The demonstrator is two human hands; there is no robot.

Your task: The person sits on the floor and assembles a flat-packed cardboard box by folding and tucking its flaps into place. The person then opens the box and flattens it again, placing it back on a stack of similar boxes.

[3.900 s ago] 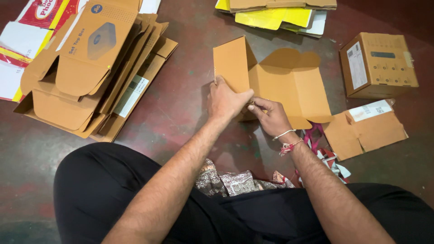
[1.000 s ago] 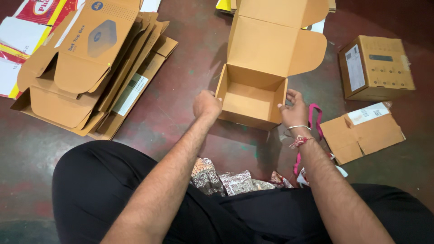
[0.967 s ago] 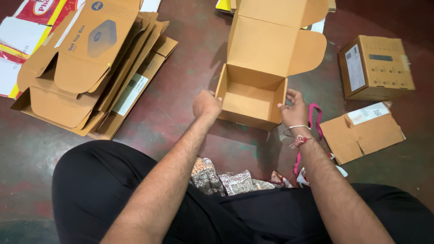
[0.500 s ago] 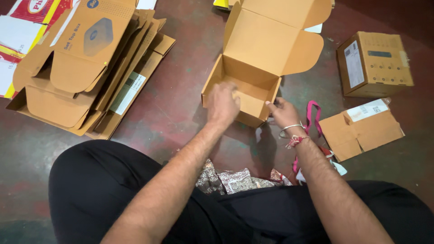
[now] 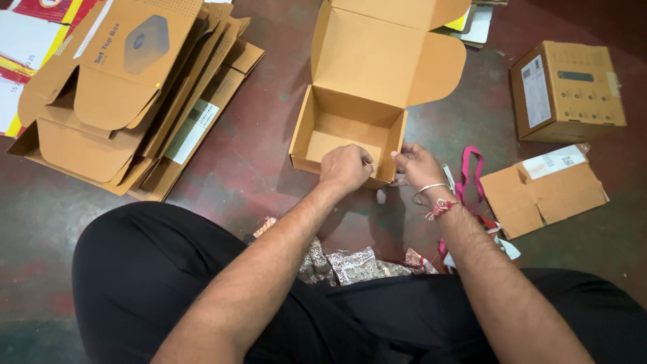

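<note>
An open brown cardboard box (image 5: 350, 128) stands on the dark red floor in front of me, its lid flap raised behind it. My left hand (image 5: 345, 167) rests with curled fingers on the box's near wall. My right hand (image 5: 414, 162) pinches the box's near right corner. A bangle and a thread band circle my right wrist. The inside of the box looks empty.
A pile of flat unfolded cartons (image 5: 128, 94) lies to the left. A closed small carton (image 5: 569, 91) and a flattened one (image 5: 549, 189) lie at right. A pink strap (image 5: 470, 174) and shiny wrappers (image 5: 350, 263) lie by my crossed legs.
The flat carton of a few seconds ago now stands folded into an open box. Both hands have moved from its sides to its near wall and right corner.
</note>
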